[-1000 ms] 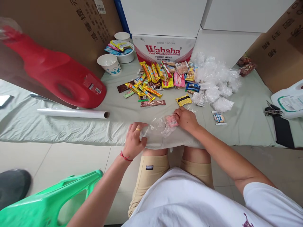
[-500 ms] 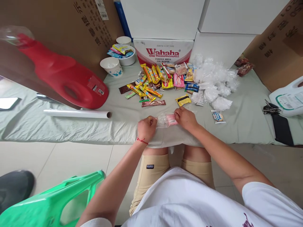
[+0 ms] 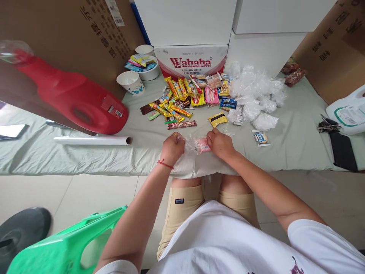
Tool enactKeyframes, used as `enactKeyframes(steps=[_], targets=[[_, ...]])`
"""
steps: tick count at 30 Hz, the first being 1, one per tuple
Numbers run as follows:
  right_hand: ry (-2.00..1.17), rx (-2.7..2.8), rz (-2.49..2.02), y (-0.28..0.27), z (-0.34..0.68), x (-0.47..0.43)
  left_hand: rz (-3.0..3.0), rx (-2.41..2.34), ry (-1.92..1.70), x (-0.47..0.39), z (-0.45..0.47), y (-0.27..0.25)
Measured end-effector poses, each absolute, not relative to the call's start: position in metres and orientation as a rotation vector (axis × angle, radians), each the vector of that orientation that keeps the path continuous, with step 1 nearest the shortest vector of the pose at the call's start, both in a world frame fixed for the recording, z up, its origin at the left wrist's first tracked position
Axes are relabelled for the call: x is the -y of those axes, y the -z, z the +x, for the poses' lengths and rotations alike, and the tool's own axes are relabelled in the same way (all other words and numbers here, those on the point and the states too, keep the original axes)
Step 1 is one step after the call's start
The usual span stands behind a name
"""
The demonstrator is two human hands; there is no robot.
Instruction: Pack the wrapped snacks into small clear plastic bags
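Near the table's front edge, a pink snack packet [image 3: 202,145] lies inside a clear plastic bag [image 3: 189,144]. My left hand [image 3: 173,147] is closed, pinching the gathered end of the bag. My right hand [image 3: 220,143] grips the packet's right side through the plastic. Just beyond my right hand lies a yellow snack packet [image 3: 218,120]. A brown wafer packet [image 3: 182,125] is behind my left hand. Further back is a heap of yellow-wrapped snacks [image 3: 178,91], and to its right a pile of crumpled clear plastic bags [image 3: 253,89]. A white-and-blue biscuit packet [image 3: 260,137] lies apart at the right.
On the left are a red jug [image 3: 82,99], a white roll [image 3: 92,140] and paper cups [image 3: 130,82]. A Wahaha box [image 3: 191,61] stands behind the snacks. At right are keys [image 3: 327,123], a black phone-like object [image 3: 343,151] and a white jug [image 3: 349,110]. A green stool [image 3: 59,239] stands below.
My left hand has shifted slightly left and up, its wrist turned, and the bag's end looks more tightly twisted. My right hand still holds the packet. The view has shifted a little.
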State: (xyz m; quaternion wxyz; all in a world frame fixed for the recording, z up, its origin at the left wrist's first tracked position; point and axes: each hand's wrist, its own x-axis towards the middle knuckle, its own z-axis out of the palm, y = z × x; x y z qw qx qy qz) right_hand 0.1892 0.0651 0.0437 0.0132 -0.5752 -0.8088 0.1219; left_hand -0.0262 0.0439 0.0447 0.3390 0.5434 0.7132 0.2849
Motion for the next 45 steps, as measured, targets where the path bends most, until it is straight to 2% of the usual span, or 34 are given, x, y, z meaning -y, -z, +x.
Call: enactKeyframes(steps=[4,7,11,13,17,22,25,29,32,36,41,45], targets=[[-0.371,2.516,-1.761,-0.041,0.186,-0.061,1.132,-1.662,-0.816,-0.055,0.013,-0.056],[-0.463,2.458,-1.69,-0.039,0.188,-0.065,1.403,-1.773,-0.727,-0.048,0.055,-0.054],[-0.853,2.244,-1.52,-0.039,0.215,-0.095,1.885,-1.981,-0.499,-0.023,0.085,-0.046],[-0.862,2.047,-1.552,-0.04,0.235,-0.114,2.078,-2.039,-0.36,-0.013,0.088,-0.041],[-0.77,1.891,-1.715,-0.044,0.262,-0.129,2.184,-2.055,-0.281,-0.009,0.087,-0.033],[-1.097,2.103,-1.63,-0.034,0.26,-0.112,2.248,-2.073,-0.324,-0.01,0.085,-0.029],[-1.213,1.899,-1.512,-0.025,0.27,-0.11,2.263,-2.073,-0.32,-0.009,0.081,-0.028],[-0.889,1.666,-1.612,-0.031,0.298,-0.1,2.252,-2.047,-0.309,-0.007,0.076,-0.026],[-0.621,2.003,-1.393,-0.041,0.304,-0.068,2.233,-2.014,-0.351,-0.007,0.074,-0.025],[-0.427,2.481,-1.173,-0.046,0.29,-0.031,2.219,-1.995,-0.408,-0.008,0.073,-0.021],[-0.377,2.157,-1.417,-0.046,0.277,-0.053,2.247,-2.024,-0.362,-0.007,0.073,-0.02],[-0.638,1.937,-1.641,-0.035,0.271,-0.084,2.256,-2.006,-0.295,-0.006,0.076,-0.023]])
